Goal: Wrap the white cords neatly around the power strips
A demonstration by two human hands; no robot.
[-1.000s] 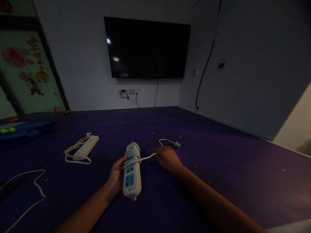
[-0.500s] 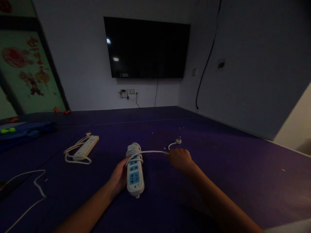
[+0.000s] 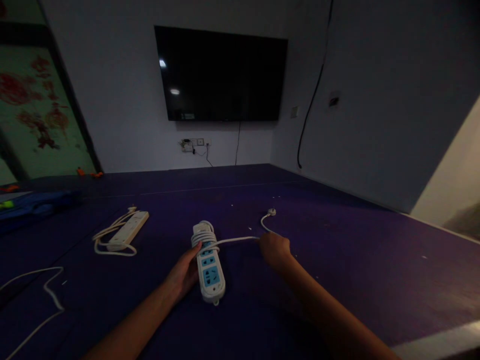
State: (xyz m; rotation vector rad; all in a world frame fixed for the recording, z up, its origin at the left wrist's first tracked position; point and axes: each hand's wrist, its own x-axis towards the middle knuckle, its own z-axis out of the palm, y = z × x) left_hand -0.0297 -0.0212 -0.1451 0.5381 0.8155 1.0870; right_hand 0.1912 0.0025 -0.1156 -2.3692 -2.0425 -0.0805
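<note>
cord [image 3: 238,239] now runs longer, straighter: right hand [image 3: 275,248], seemingly closed on it in dim light, has drawn farther from power strip [image 3: 212,276]; less slack. left hand [image 3: 185,274] clamps power strip, mid-view.

Strip [image 3: 210,264]: white, blue socket panels. Cord [image 3: 237,239]: white. Surface [image 3: 337,245]: purple. Screen [image 3: 223,75]: black. Door [image 3: 43,112]: pale green, red motifs.

Left forearm [image 3: 137,312] and right forearm [image 3: 330,305] extended forward, angled inward. Left hand [image 3: 183,276] cupped, thumb [image 3: 195,248] laid on top. Right hand [image 3: 275,248] closed fist-like, back turned up, held apart from left.
</note>
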